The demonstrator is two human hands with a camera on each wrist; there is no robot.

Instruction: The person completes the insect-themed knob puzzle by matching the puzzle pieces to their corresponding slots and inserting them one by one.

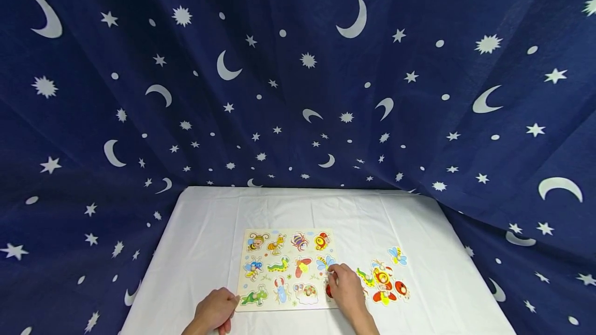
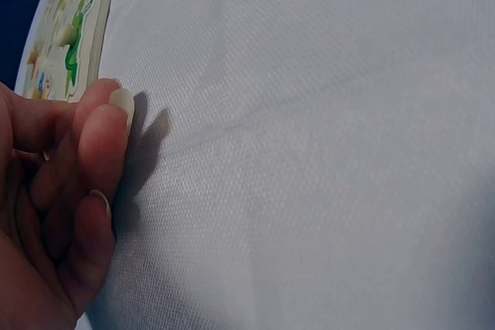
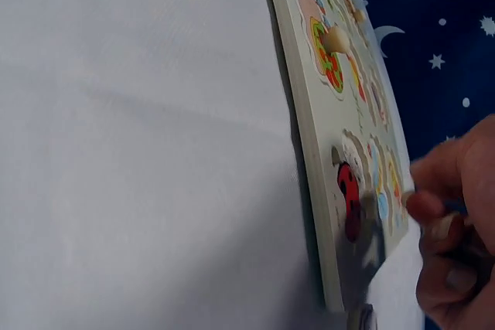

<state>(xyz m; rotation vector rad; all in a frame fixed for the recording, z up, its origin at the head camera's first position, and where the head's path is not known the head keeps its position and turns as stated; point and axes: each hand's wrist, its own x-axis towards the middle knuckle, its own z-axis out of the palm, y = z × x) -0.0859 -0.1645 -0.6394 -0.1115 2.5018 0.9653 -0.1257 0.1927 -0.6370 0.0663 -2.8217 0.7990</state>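
My left hand (image 1: 217,308) is at the near left corner of a wooden insect puzzle board (image 1: 289,274), its finger and thumb gripping that corner. In the left wrist view its other fingers (image 2: 102,152) curl just above the white cloth. A green grasshopper piece (image 1: 254,296) with a knob lies in the board beside it. My right hand (image 1: 345,287) hovers over the board's right side, fingers bent together near the dragonfly picture (image 1: 325,262). A red ladybug picture (image 3: 349,195) lies below it. I cannot tell whether the right fingertips pinch a piece.
Right of the board lie several loose pieces: a dragonfly (image 1: 398,256), a caterpillar (image 1: 365,276), a ladybug (image 1: 401,288) and others overlapping in a pile. A snail piece (image 3: 329,56) with a wooden knob sits in the board. White cloth (image 1: 209,231) covers the table; a dark blue starry curtain (image 1: 288,92) surrounds it.
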